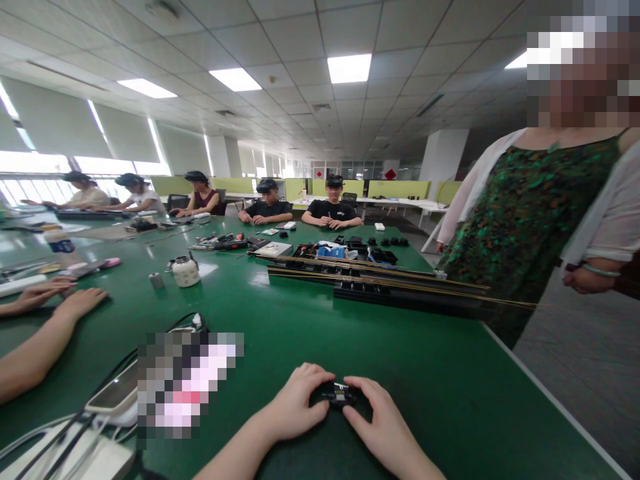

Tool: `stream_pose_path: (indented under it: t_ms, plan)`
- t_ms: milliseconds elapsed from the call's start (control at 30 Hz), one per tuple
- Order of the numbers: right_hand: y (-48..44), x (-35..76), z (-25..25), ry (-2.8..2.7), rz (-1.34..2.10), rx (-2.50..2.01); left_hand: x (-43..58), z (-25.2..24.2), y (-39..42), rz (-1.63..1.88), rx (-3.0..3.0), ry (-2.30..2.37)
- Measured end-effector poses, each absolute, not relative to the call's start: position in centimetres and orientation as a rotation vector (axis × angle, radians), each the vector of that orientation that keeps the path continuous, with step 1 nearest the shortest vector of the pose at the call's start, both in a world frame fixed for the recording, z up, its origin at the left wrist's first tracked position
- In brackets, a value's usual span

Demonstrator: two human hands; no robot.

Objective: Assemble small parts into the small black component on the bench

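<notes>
In the head view, a small black part (340, 396) with a pale, shiny middle is at the near side of the green table. I cannot make out its exact kind. My left hand (300, 403) closes on its left end, with thumb and fingertips pinching it. From the other side my right hand (377, 417) grips the right end between thumb and index finger. Whether the part touches the tabletop or is held just above it, I cannot tell.
Left of my hands lie a blurred-out phone-like device (193, 387), cables and a white box (75, 457). Long black rails (400, 300) with thin rods stretch across the right. A white jug (185, 272) stands mid-table. A standing person (530, 220) is at right; another person's hands (75, 303) rest at left.
</notes>
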State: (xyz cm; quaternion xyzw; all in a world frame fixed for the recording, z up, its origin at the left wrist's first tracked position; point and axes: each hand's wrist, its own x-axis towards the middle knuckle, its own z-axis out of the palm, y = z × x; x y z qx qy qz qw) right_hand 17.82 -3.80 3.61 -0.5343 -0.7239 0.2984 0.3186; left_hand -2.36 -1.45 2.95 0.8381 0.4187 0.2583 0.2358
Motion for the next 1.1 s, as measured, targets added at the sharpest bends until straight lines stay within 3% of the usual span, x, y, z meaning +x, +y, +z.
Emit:
stream_pose_path:
  t_ms: [1100]
  plan:
    - [-3.75,18.52,3.13,-1.854,0.812,-1.341,-1.69,2.52,-1.66,0.667,2.331,1.155]
